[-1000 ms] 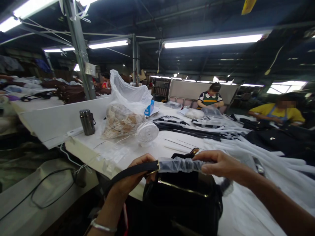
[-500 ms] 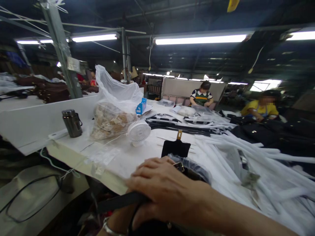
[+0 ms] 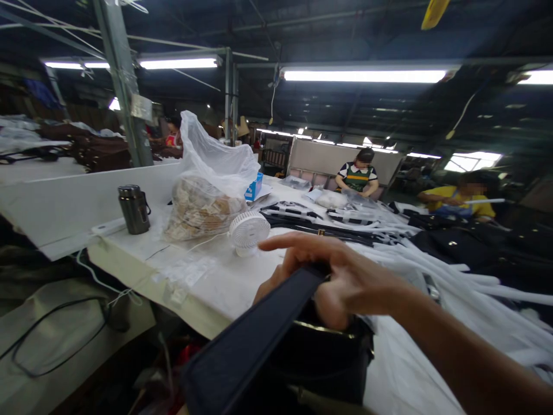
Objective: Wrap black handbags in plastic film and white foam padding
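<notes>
A black bag [image 3: 332, 363] with gold-coloured trim along its opening stands at the near table edge, close below me. Its wide black strap [image 3: 250, 346] slants up from the bottom of the view. My right hand [image 3: 341, 271] reaches in from the right and is closed around the strap's upper end, thumb on the near side, index finger stretched out to the left. Of my left hand almost nothing shows; the strap and bag cover that area, so its fingers are hidden.
A white fan [image 3: 249, 230], a clear plastic bag of tan pieces [image 3: 203, 207] and a dark flask [image 3: 133, 208] stand on the white table [image 3: 216, 288]. White tubes [image 3: 432, 265] and dark bags [image 3: 470, 236] lie right. Two co-workers sit beyond.
My right hand has risen and swung the strap up, where before it lay low over my left wrist. The bag's upright flap and my left wrist's bracelet are now hidden.
</notes>
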The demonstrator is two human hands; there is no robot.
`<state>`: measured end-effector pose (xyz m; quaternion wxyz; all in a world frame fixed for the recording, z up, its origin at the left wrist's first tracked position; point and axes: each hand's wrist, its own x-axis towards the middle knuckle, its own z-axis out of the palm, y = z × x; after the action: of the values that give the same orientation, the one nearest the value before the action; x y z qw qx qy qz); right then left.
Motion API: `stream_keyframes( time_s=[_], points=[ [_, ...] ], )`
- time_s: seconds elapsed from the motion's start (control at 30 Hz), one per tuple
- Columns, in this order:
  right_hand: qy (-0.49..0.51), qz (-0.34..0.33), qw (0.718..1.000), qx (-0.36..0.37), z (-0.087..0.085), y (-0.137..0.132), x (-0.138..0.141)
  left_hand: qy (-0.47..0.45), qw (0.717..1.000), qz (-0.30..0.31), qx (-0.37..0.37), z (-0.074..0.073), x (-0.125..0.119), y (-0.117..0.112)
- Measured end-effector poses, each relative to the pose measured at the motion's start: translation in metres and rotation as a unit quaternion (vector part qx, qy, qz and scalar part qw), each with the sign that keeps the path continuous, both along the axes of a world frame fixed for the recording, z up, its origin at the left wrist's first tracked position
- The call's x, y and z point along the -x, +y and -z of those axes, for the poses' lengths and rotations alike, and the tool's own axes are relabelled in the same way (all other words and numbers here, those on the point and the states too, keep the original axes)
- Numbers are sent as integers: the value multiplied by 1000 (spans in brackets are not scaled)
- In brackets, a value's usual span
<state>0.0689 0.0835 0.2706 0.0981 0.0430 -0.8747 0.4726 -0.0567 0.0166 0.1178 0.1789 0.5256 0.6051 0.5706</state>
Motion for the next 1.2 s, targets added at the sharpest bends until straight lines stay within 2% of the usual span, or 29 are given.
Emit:
stream_keyframes(
  time_s=[0.07,0.17,0.23,0.33,0.43,0.5,0.57,0.63,0.7,0.8,0.93,1.03,1.2],
  points=[
    [7,-19,997,72,-11,15,-10,-10,999,1,-37,2,0,-4],
    [91,50,989,103,-12,31,-23,-31,996,-2,-87,6,2,-9],
    [122,132,980,84,-8,39,-31,-39,993,-6,-110,8,3,-12],
    [130,249,960,15,-2,45,-39,-31,991,-4,-132,10,4,-17],
    [90,300,947,-68,-1,44,-43,-14,990,6,-142,9,3,-21],
    [8,286,953,-103,-1,41,-43,-12,990,5,-142,7,4,-23],
    [-109,244,957,-109,2,39,-43,-14,991,5,-135,5,4,-24],
    [-210,197,952,-101,7,39,-42,-8,992,11,-127,4,5,-26],
    [-262,171,944,-106,13,40,-41,8,992,19,-128,3,4,-26],
    [-286,177,932,-131,20,44,-42,29,989,25,-139,3,3,-27],
    [-297,207,922,-135,21,51,-43,31,990,32,-137,4,4,-27],
    [-293,205,925,-132,23,49,-40,32,990,36,-132,4,2,-24],
    [-274,153,943,-107,40,32,-21,17,992,60,-108,3,-6,-22]
  ],
)
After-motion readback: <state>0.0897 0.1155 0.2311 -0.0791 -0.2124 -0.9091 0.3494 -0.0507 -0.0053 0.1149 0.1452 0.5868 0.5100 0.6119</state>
